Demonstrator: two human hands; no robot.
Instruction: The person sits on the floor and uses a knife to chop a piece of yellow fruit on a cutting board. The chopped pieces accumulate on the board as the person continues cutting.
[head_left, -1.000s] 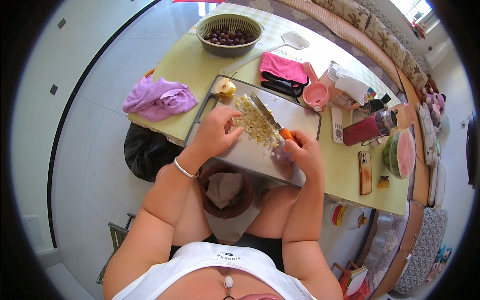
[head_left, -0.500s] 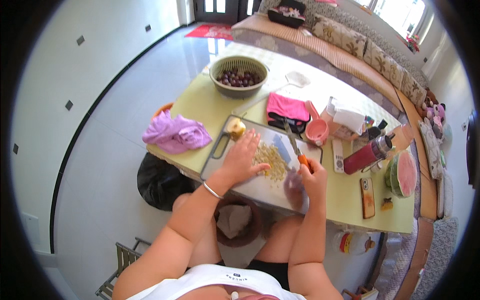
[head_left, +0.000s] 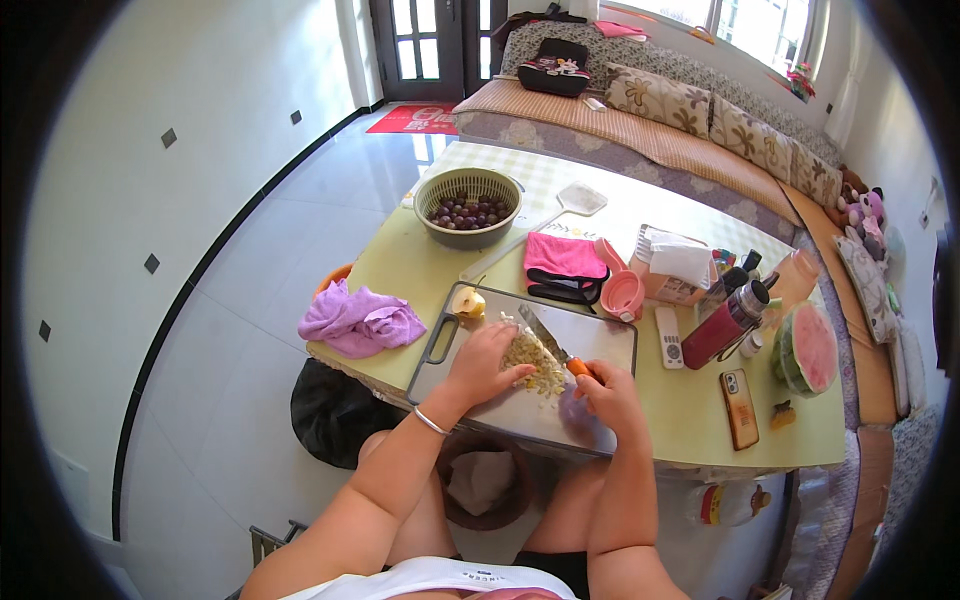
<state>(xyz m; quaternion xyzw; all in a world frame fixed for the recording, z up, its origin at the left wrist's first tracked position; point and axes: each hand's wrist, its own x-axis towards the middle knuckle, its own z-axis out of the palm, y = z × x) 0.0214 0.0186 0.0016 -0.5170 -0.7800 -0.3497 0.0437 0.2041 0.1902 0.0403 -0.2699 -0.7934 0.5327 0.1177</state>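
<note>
My right hand [head_left: 610, 392] is closed around the orange handle of a knife [head_left: 545, 333]. The blade slants away to the left, low along the right edge of a heap of small pale chopped pieces [head_left: 540, 376]. At the heap's left side lies my left hand [head_left: 485, 362], thumb apart from the stretched fingers, touching the pieces and holding no tool. All this is on a grey-rimmed cutting board [head_left: 617, 408]. A cut piece of pale fruit with a stem, like a pear [head_left: 468, 302], sits at the board's far left corner.
Left of the board lies a purple cloth [head_left: 362, 318]. Beyond it are a colander [head_left: 468, 238] of dark round fruit, a fly swatter [head_left: 582, 199] and a pink cloth [head_left: 563, 262]. A remote [head_left: 670, 338], flask [head_left: 722, 326], phone [head_left: 739, 410] and cut watermelon [head_left: 803, 348] stand or lie right.
The knife has come down and left, from a raised position to beside the chopped heap. My left hand has shifted against the pieces. The view has tilted up a little.
</note>
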